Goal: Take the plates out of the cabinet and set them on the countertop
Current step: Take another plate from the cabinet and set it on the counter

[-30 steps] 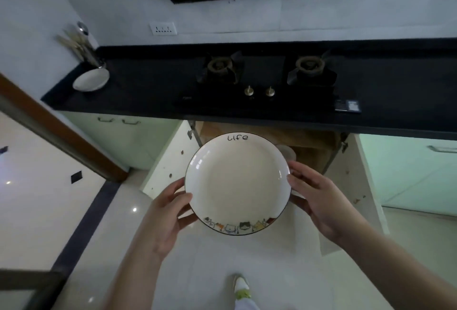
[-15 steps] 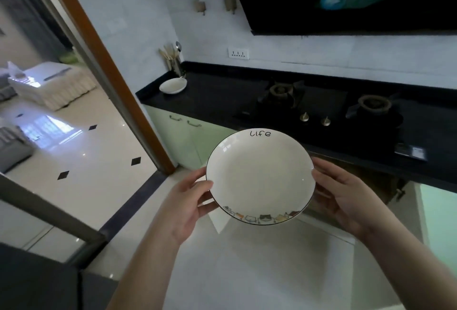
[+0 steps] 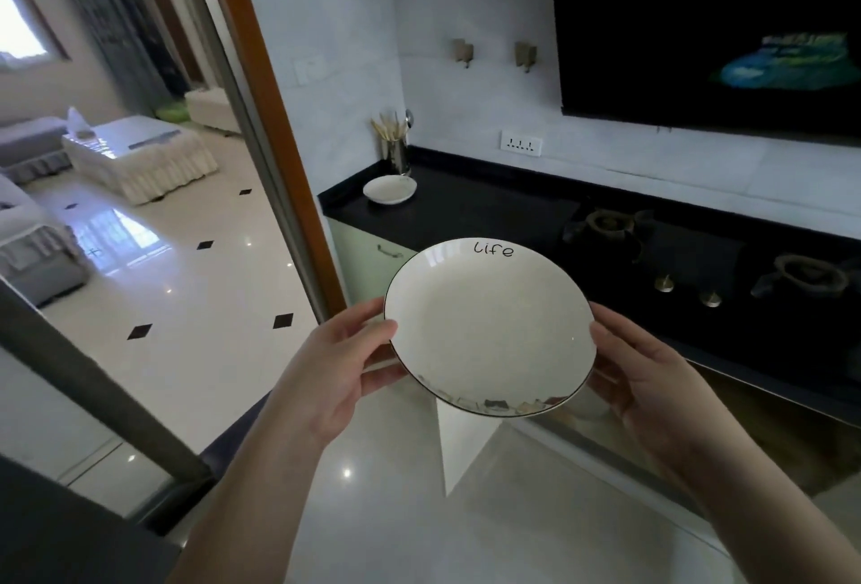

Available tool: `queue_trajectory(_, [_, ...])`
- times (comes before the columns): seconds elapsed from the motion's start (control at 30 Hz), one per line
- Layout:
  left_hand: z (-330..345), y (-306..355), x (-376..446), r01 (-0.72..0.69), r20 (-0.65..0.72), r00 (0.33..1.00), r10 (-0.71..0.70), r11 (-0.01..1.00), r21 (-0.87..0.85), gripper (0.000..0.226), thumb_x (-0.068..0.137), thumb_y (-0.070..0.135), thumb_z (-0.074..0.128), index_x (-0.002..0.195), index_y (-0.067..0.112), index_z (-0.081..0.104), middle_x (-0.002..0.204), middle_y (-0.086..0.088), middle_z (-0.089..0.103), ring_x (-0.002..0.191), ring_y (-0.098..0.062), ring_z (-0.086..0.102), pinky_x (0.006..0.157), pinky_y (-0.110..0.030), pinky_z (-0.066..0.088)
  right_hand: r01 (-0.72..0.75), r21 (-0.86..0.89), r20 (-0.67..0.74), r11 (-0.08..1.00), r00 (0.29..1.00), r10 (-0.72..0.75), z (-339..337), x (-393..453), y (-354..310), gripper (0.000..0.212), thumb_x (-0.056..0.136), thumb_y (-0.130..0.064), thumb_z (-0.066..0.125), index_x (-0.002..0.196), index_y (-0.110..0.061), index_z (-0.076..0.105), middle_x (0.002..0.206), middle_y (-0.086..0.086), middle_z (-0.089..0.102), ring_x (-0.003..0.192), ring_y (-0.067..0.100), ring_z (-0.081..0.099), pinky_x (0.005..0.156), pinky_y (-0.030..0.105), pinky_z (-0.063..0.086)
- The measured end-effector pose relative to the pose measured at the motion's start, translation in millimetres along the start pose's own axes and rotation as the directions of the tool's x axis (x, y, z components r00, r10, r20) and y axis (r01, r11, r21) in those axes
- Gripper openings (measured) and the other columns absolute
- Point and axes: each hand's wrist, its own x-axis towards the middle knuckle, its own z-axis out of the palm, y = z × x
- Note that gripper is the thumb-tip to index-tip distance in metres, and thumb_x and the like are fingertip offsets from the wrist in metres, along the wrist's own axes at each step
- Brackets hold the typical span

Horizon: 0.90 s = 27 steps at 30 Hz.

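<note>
Held: white round ceramic plate lettered "life" [image 3: 489,332], empty, gripped by left hand [image 3: 335,364] and right hand [image 3: 647,378] at opposite rims.
Black surface [image 3: 466,215]: small white ceramic dish [image 3: 389,188], empty; steel cup of utensils [image 3: 397,150] behind.

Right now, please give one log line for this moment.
hands: left and right hold plate | plate: above floor, not on countertop | step: carrying

White "life" plate [image 3: 489,327], airborne before countertop [image 3: 466,206]

Ahead of you the black worktop [image 3: 470,210] lies bare between the small white dish [image 3: 390,188] with the utensil holder [image 3: 397,153] in the left corner and the 2 burners [image 3: 610,223] to the right.
</note>
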Motion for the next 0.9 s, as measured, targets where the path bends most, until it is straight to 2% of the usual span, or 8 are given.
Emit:
queue_trajectory(0.17, [-28.6, 13.7, 28.7, 0.015, -0.034, 0.999, -0.015, 1.0, -0.004, 0.029, 0.093, 0.006, 0.058, 0.115, 0.017, 0.071, 0.107, -0.01, 0.075, 0.094, -0.027, 0.073, 0.08, -0.041, 0.061, -0.033, 0.056, 0.023, 0.998, 0.999, 0.032, 30.8, 31.3, 1.3, 0.021, 0.091, -0.015, 0.058, 0.104, -0.02, 0.074, 0.105, 0.004, 0.076, 0.085, 0.013, 0.073, 0.061, 0.02, 0.056])
queue_trajectory(0.27, [-35.4, 20.0, 53.4, 0.022, -0.05, 0.999, -0.022, 1.0, -0.001, 0.029, 0.093, 0.005, 0.057, 0.116, 0.018, 0.07, 0.105, -0.007, 0.076, 0.095, -0.027, 0.073, 0.075, -0.038, 0.062, -0.036, 0.058, 0.028, 0.998, 0.999, 0.035, 43.3, 58.7, -4.9, 0.023, 0.091, -0.014, 0.058, 0.11, -0.017, 0.071, 0.107, 0.005, 0.075, 0.086, 0.014, 0.073, 0.063, 0.021, 0.057])
queue_trajectory(0.37, [-38.3, 22.8, 83.7, 0.039, -0.07, 0.997, -0.039, 0.999, 0.002, 0.028, 0.094, 0.005, 0.057, 0.113, 0.019, 0.071, 0.102, -0.007, 0.077, 0.088, -0.024, 0.074, 0.067, -0.032, 0.061, -0.005, 0.045, 0.024, 0.999, 1.0, 0.004, 49.7, 89.2, -5.2, 0.026, 0.081, -0.022, 0.063, 0.104, -0.021, 0.076, 0.106, 0.004, 0.075, 0.09, 0.015, 0.073, 0.066, 0.021, 0.058])
queue_trajectory(0.5, [-35.4, 32.3, 124.9, 0.042, -0.103, 0.994, -0.041, 0.999, 0.014, 0.026, 0.095, 0.004, 0.055, 0.111, 0.016, 0.072, 0.096, -0.008, 0.077, 0.08, -0.02, 0.074, 0.065, -0.031, 0.06, 0.002, 0.041, 0.015, 0.999, 1.0, -0.002, 55.1, 138.3, -4.6, 0.022, 0.089, -0.021, 0.062, 0.107, -0.022, 0.074, 0.11, 0.003, 0.074, 0.096, 0.016, 0.071, 0.075, 0.026, 0.06])
queue_trajectory(0.57, [-33.8, 40.7, 143.0, 0.039, -0.114, 0.993, -0.04, 0.999, -0.007, 0.026, 0.096, 0.004, 0.054, 0.112, 0.015, 0.071, 0.096, -0.008, 0.078, 0.08, -0.02, 0.074, 0.065, -0.031, 0.06, -0.008, 0.054, 0.039, 0.999, 0.999, 0.006, 60.9, 164.7, -9.9, 0.026, 0.083, -0.028, 0.067, 0.107, -0.024, 0.075, 0.11, 0.002, 0.074, 0.097, 0.016, 0.071, 0.079, 0.029, 0.059])
queue_trajectory(0.7, [-45.7, 59.9, 174.3, 0.029, -0.151, 0.988, -0.044, 0.995, -0.099, 0.026, 0.096, 0.002, 0.055, 0.115, 0.012, 0.068, 0.098, -0.009, 0.077, 0.082, -0.022, 0.075, 0.06, -0.029, 0.059, -0.003, 0.079, 0.078, 0.997, 0.997, -0.003, 85.4, 212.3, -16.3, 0.029, 0.075, -0.032, 0.069, 0.102, -0.029, 0.076, 0.108, 0.0, 0.075, 0.094, 0.013, 0.072, 0.068, 0.021, 0.057])
queue_trajectory(0.9, [-84.6, 62.5, 209.8, -0.014, -0.249, 0.967, -0.048, 0.97, -0.242, 0.028, 0.095, 0.004, 0.057, 0.12, 0.009, 0.067, 0.109, -0.013, 0.075, 0.086, -0.022, 0.073, 0.066, -0.029, 0.059, -0.042, 0.06, 0.195, 0.997, 0.98, 0.029, 137.1, 274.7, -15.3, 0.028, 0.076, -0.029, 0.068, 0.103, -0.028, 0.076, 0.107, -0.001, 0.075, 0.089, 0.008, 0.072, 0.066, 0.018, 0.055])
